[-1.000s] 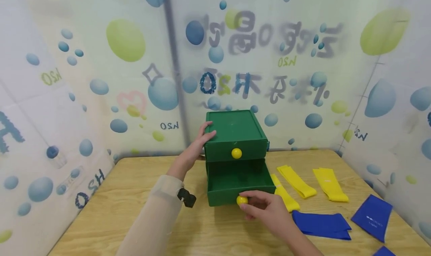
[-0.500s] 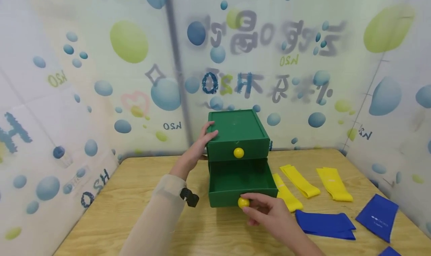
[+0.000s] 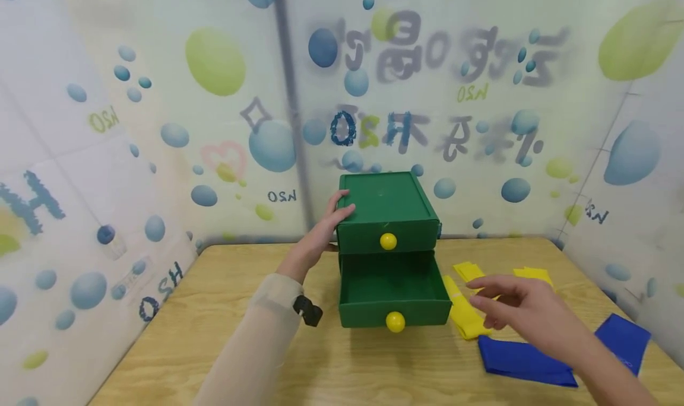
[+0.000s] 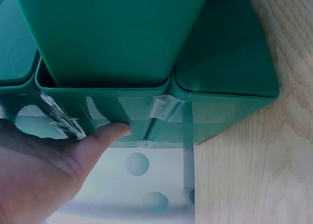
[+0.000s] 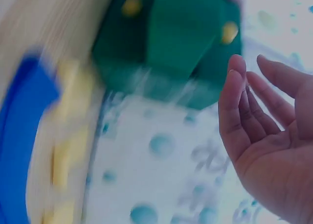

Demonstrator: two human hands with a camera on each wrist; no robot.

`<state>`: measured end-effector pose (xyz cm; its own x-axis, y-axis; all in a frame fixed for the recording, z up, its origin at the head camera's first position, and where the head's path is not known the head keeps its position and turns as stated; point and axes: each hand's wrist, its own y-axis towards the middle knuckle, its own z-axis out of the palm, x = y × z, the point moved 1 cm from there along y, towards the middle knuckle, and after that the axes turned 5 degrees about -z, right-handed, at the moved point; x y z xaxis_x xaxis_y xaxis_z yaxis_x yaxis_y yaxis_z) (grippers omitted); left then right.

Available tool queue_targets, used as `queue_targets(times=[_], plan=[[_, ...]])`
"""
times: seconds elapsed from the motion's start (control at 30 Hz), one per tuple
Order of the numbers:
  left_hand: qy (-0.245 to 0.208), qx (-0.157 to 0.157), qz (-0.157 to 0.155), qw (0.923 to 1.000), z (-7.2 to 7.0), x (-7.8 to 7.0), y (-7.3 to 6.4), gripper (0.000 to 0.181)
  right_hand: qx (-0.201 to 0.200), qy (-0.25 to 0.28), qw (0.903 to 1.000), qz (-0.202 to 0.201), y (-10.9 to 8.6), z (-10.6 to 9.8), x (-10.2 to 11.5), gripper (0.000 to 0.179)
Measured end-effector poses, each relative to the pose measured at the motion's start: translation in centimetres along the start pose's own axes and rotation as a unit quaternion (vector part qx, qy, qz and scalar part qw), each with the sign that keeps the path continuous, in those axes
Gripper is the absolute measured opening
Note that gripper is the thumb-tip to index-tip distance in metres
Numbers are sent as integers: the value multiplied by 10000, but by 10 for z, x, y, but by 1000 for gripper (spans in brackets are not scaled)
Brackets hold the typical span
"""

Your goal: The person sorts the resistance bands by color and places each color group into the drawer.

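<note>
A green three-drawer unit [image 3: 382, 198] stands on the table. Its middle drawer [image 3: 363, 314] is pulled out and empty, with a round yellow knob [image 3: 395, 322] on the front. My left hand [image 3: 317, 234] rests on the unit's left side, two fingers over the top edge. In the left wrist view its thumb [image 4: 105, 136] lies straight along the taped side. Off to the right of the drawer, my right hand [image 3: 534, 314] hovers above the bands with loosely bent fingers and nothing in them. The right wrist view has that hand [image 5: 269, 136] apart from the unit.
Flat yellow resistance bands [image 3: 467, 317] lie right of the unit, some partly hidden behind my right hand. Blue bands [image 3: 523, 363] lie nearer the front, another blue band [image 3: 625, 341] farther right. A patterned curtain [image 3: 449, 156] hangs behind the wooden table [image 3: 176, 335].
My right hand has let go of the yellow knob and moved right, over the bands. The drawer stays pulled out and my left hand keeps its place on the unit. The head view shifted slightly.
</note>
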<state>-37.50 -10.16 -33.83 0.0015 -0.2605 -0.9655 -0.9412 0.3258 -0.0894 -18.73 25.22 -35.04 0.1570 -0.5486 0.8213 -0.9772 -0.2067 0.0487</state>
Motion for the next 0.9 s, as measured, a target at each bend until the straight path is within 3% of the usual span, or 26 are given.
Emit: queue_targets(times=[0.2,0.4,0.5,0.7,0.9], plan=[[26,3,-25,10000,-1,-2,2,64,106,-981,9950,-153,11,-56,-47,47],[42,-16,-53,10000,0,-2,1,65,98,-890,9959,134,22,-84,-102,53],[28,-43,-35,10000,0,-1,0,66,105,-1114,9936,168,23,-89,-129,51],[24,-39,-52,10000,0,0,0,66,223,-2450,9693,29,20,-85,-173,44],[30,-5,-40,10000,0,-1,0,65,119,-3159,9485,-226,19,-85,-189,36]])
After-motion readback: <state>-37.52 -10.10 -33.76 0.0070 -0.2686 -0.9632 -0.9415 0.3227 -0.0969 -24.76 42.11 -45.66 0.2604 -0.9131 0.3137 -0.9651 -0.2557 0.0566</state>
